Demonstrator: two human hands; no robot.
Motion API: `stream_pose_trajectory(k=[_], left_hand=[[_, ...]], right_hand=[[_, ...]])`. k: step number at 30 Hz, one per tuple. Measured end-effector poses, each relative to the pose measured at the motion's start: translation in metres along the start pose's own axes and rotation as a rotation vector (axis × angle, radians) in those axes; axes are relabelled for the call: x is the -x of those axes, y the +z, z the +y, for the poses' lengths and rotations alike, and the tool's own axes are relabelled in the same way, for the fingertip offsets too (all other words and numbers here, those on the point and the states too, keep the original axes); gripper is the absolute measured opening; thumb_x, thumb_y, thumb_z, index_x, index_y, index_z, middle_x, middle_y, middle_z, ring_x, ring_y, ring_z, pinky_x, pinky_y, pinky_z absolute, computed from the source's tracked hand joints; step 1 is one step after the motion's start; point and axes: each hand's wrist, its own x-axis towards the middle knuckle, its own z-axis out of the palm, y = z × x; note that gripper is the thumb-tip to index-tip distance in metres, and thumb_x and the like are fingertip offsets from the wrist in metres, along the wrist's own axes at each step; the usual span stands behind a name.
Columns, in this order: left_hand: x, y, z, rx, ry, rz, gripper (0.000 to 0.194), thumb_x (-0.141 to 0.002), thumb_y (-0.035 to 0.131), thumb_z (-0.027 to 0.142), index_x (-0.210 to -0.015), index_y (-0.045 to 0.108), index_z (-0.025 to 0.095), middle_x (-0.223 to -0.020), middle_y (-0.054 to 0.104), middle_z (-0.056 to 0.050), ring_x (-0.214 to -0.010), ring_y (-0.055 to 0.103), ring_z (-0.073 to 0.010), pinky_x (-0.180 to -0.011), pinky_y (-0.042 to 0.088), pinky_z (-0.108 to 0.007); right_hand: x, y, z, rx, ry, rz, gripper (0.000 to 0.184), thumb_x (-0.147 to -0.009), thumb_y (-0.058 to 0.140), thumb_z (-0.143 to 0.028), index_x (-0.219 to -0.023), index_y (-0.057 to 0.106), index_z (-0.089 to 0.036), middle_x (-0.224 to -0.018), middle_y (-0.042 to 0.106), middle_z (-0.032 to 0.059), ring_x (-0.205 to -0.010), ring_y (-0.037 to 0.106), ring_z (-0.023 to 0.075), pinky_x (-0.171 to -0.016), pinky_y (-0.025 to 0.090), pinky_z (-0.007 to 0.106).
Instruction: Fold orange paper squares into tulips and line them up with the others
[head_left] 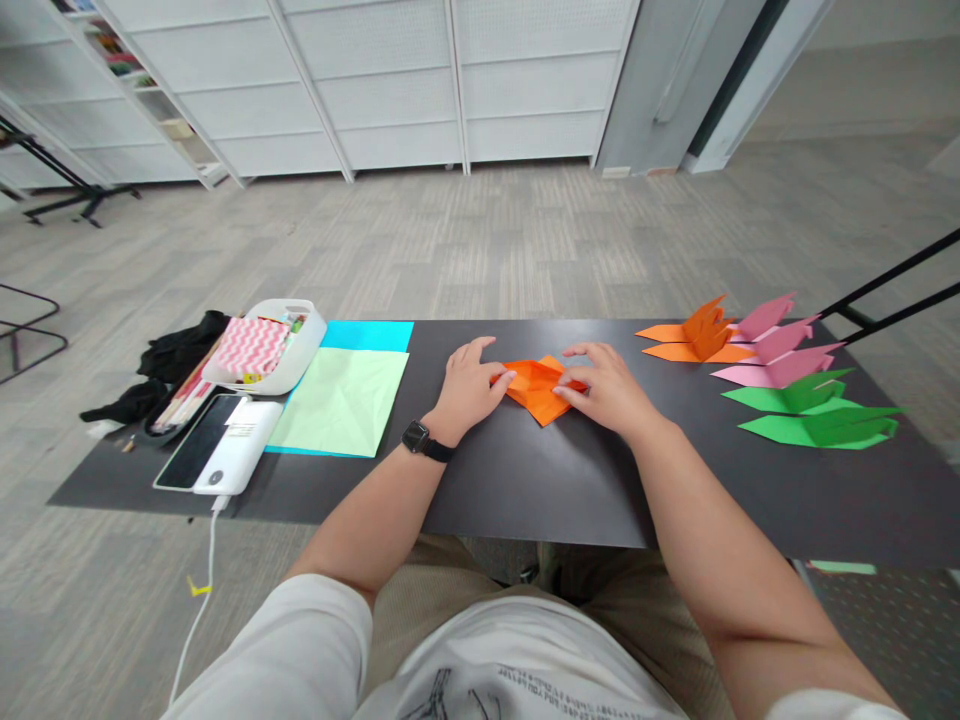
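Note:
A partly folded sheet of orange origami paper [541,392] lies on the dark table in front of me, one corner pointing towards me. My left hand [471,385] pinches its left edge between thumb and index finger, the other fingers lifted apart. At the opposite edge my right hand [604,385] grips the same paper with thumb and fingertips. Flaps stand slightly raised between the two hands. Folded orange paper figures [701,335], pink ones [780,355] and green ones [817,425] stand in a row to the right.
Left of my hands lie pale green paper [349,400] and blue paper [371,335]. Beyond them are a white basket [304,350], a phone [195,440], a white power bank [238,450] with a cable [211,550], and black cloth [184,345]. The table edge [540,543] is close to my lap.

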Motion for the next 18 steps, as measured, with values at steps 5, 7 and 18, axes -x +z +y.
stream_pose_trajectory(k=[5,7,18], left_hand=[[0.001,-0.003,0.006,0.024,0.030,-0.021,0.035,-0.097,0.073,0.056,-0.089,0.084,0.023,-0.157,0.056,-0.010,-0.142,0.053,-0.0332,-0.126,0.038,-0.058],[0.002,-0.003,0.007,0.021,0.035,-0.031,0.037,-0.091,0.079,0.060,-0.086,0.082,0.023,-0.158,0.055,-0.009,-0.142,0.053,-0.0341,-0.127,0.035,-0.060],[0.003,0.008,0.013,-0.045,-0.001,-0.072,0.042,-0.087,0.081,0.065,-0.088,0.078,0.023,-0.151,0.060,-0.011,-0.139,0.054,-0.0371,-0.130,0.024,-0.072]], right_hand=[[0.001,0.005,0.005,0.011,0.032,0.018,0.009,-0.093,0.074,-0.028,-0.087,0.080,-0.027,-0.135,0.064,0.0108,-0.130,0.055,0.0364,-0.112,0.046,0.062],[0.001,0.007,0.006,0.018,0.043,0.022,0.009,-0.094,0.074,-0.029,-0.087,0.080,-0.027,-0.135,0.064,0.0105,-0.130,0.055,0.0363,-0.112,0.047,0.061],[-0.002,0.019,0.004,0.029,0.104,0.069,0.007,-0.092,0.073,-0.026,-0.088,0.079,-0.027,-0.135,0.062,0.0122,-0.129,0.057,0.0367,-0.111,0.049,0.063]])
